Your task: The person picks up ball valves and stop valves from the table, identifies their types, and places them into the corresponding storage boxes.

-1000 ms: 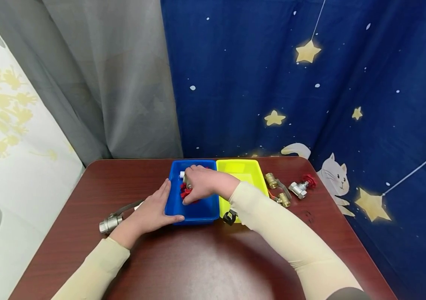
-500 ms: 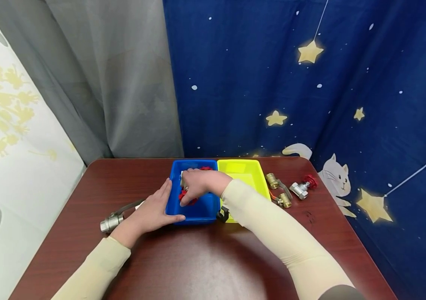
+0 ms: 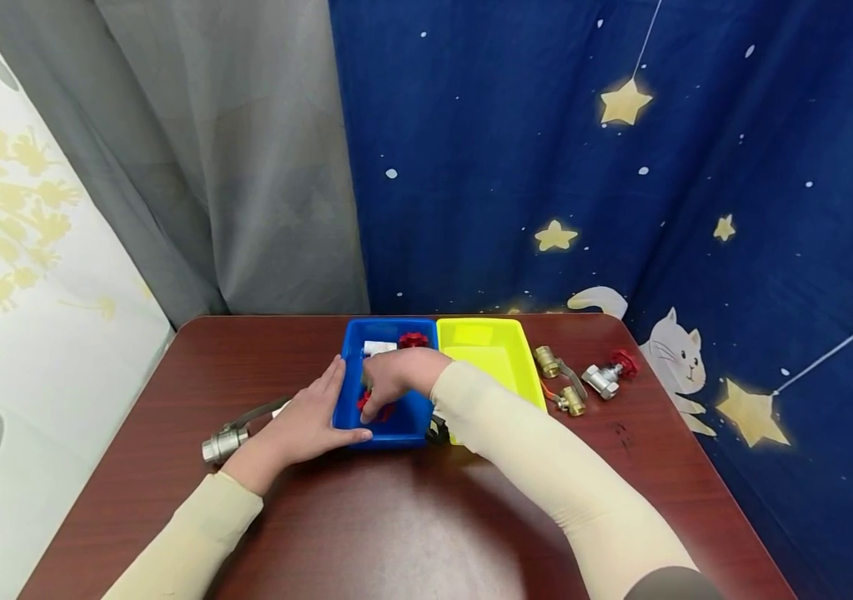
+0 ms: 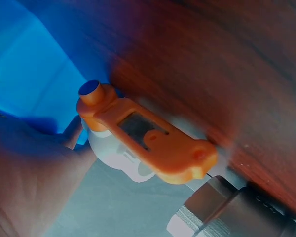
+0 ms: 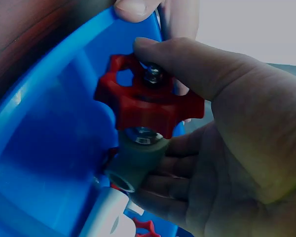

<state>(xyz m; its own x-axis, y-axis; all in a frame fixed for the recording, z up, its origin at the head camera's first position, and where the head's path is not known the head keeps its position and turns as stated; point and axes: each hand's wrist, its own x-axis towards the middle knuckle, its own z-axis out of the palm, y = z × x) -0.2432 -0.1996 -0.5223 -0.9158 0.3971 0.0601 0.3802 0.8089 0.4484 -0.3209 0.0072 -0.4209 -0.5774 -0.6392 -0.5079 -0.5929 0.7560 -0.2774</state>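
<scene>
My right hand [image 3: 399,372] is inside the blue bin [image 3: 392,443]. It grips a stop valve [image 5: 143,113] with a red handwheel and a dull grey-green body. In the right wrist view the thumb lies on the wheel while the fingers reach around the body. Behind it in the bin lie a white pipe fitting [image 3: 380,347] and another red handwheel [image 3: 413,340]. My left hand [image 3: 306,423] rests against the bin's left side, fingers straight along the wall and thumb at the front rim. Below that hand is a white valve with an orange handle [image 4: 155,143].
A large steel ball valve [image 3: 225,444] with a long lever lies at the left. The yellow bin [image 3: 539,392] adjoins the blue one. Right of it are two brass ball valves [image 3: 546,362] and a steel valve [image 3: 601,381] with a red wheel. A curtain hangs behind the table.
My right hand has shifted slightly left and nearer within the blue bin, uncovering the white fitting and the red handwheel at the back. The left hand stays against the bin.
</scene>
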